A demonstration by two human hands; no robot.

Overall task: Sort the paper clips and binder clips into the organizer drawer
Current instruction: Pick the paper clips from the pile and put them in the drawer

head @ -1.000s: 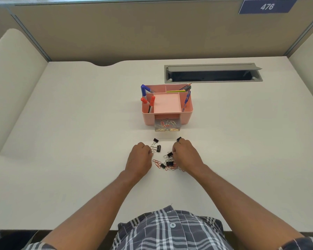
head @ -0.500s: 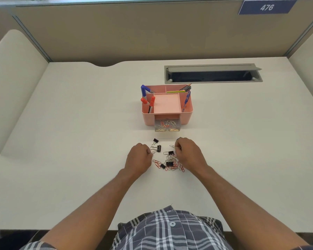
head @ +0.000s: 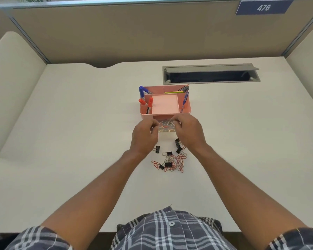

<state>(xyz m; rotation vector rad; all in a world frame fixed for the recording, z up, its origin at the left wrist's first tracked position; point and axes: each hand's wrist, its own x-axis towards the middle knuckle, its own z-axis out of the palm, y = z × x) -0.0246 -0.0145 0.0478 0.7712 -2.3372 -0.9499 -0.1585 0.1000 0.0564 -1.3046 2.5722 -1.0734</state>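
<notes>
A pink desk organizer (head: 188,110) stands mid-desk, and its clear drawer (head: 167,130) is pulled out toward me with paper clips inside. My left hand (head: 145,137) and my right hand (head: 190,132) hover over the drawer, fingertips pinched and almost meeting. A few silver paper clips (head: 170,121) show between the fingertips. Nearer to me on the desk lies a loose pile of red and silver paper clips (head: 179,162). Several black binder clips lie in and around it, such as one on the left (head: 157,149) and one by my right wrist (head: 177,142).
Red and blue markers (head: 142,94) and pens (head: 185,99) stick up from the organizer's side compartments. A grey cable hatch (head: 210,68) is set into the desk behind it. Beige partition walls (head: 116,33) close in the back and both sides.
Both hands have lifted from the clip pile and moved away from me to the open drawer. The pile they covered is now uncovered.
</notes>
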